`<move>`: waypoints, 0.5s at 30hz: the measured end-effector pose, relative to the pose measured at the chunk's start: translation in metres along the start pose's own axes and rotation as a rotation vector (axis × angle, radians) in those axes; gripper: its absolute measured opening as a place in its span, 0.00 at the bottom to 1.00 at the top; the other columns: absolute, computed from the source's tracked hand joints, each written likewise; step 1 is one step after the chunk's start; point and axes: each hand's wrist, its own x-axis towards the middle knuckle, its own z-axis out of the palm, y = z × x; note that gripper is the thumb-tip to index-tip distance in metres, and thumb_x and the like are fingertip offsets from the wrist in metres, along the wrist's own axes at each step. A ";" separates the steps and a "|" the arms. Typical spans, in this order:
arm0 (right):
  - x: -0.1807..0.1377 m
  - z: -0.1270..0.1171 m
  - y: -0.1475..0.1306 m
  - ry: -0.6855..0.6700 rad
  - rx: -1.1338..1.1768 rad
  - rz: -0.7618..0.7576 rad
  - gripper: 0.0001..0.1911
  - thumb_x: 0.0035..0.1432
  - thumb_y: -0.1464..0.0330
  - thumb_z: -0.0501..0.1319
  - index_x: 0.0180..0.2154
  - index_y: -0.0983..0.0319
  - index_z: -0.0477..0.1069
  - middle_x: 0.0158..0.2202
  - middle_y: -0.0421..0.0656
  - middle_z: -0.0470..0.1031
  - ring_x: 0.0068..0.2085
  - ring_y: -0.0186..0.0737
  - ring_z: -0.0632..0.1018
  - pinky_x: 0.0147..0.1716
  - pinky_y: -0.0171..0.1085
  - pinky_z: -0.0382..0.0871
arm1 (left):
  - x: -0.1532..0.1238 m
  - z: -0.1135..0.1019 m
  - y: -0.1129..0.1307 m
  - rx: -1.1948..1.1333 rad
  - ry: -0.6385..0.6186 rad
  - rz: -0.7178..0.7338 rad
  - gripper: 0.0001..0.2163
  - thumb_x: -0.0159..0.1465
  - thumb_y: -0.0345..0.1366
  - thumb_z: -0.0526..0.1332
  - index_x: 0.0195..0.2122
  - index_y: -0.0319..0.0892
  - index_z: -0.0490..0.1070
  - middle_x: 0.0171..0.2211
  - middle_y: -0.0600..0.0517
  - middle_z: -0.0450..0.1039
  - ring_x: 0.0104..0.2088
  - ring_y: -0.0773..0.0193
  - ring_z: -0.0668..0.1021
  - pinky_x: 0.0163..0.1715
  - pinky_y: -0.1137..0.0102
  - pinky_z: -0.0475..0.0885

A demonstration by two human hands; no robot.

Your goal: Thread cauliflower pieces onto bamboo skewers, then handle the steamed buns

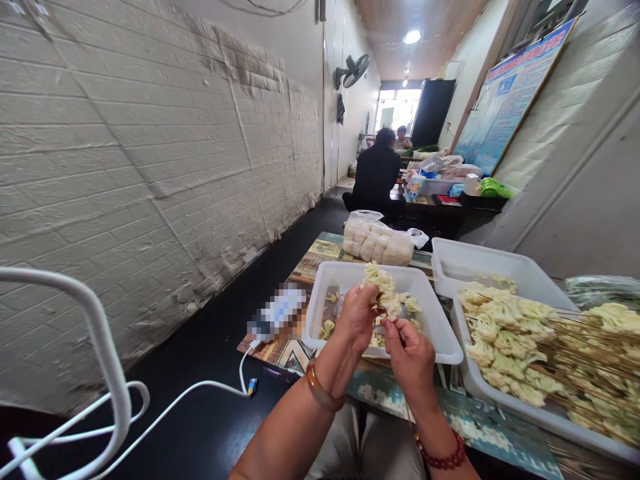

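Note:
My left hand (pixel 356 319) is closed around pale cauliflower florets (pixel 384 288), holding them up over a white plastic tub (pixel 312 307). Close beside it, my right hand (pixel 414 357) pinches with thumb and fingertips just under the florets. A thin skewer (pixel 410 415) shows below that hand; most of its length is hidden by the fingers and wrist. Loose cauliflower pieces (pixel 327 329) lie at the bottom of the tub. To the right, a larger white tub (pixel 520 408) is heaped with skewered cauliflower (pixel 510 333), its sticks pointing rightward.
Behind the tub sits a clear bag of pale, rounded food (pixel 377 243). Another white tub (pixel 493 257) stands at the back right. A blurred white device (pixel 280 312) with a cable lies on the table's left side. A person in black (pixel 375 170) sits farther back.

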 end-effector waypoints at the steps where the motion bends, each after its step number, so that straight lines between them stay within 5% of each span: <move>1: 0.000 0.000 0.001 -0.002 0.003 0.002 0.23 0.63 0.52 0.52 0.22 0.59 0.65 0.16 0.36 0.65 0.20 0.34 0.67 0.22 0.34 0.58 | 0.000 0.000 -0.002 0.014 -0.010 0.003 0.07 0.48 0.35 0.64 0.28 0.39 0.70 0.25 0.55 0.70 0.24 0.70 0.69 0.24 0.73 0.62; 6: 0.000 -0.003 0.002 0.007 0.009 0.010 0.22 0.63 0.53 0.53 0.22 0.59 0.65 0.16 0.36 0.65 0.19 0.34 0.67 0.22 0.34 0.58 | -0.003 -0.003 -0.009 0.066 -0.034 -0.003 0.07 0.50 0.37 0.63 0.28 0.39 0.70 0.26 0.55 0.69 0.24 0.71 0.69 0.27 0.73 0.62; 15: -0.001 -0.006 0.002 -0.048 0.079 0.015 0.21 0.63 0.55 0.53 0.22 0.59 0.64 0.16 0.34 0.62 0.19 0.32 0.66 0.22 0.33 0.58 | -0.003 0.006 0.014 -0.004 -0.019 0.005 0.11 0.46 0.39 0.69 0.28 0.40 0.71 0.26 0.55 0.71 0.26 0.68 0.71 0.27 0.73 0.63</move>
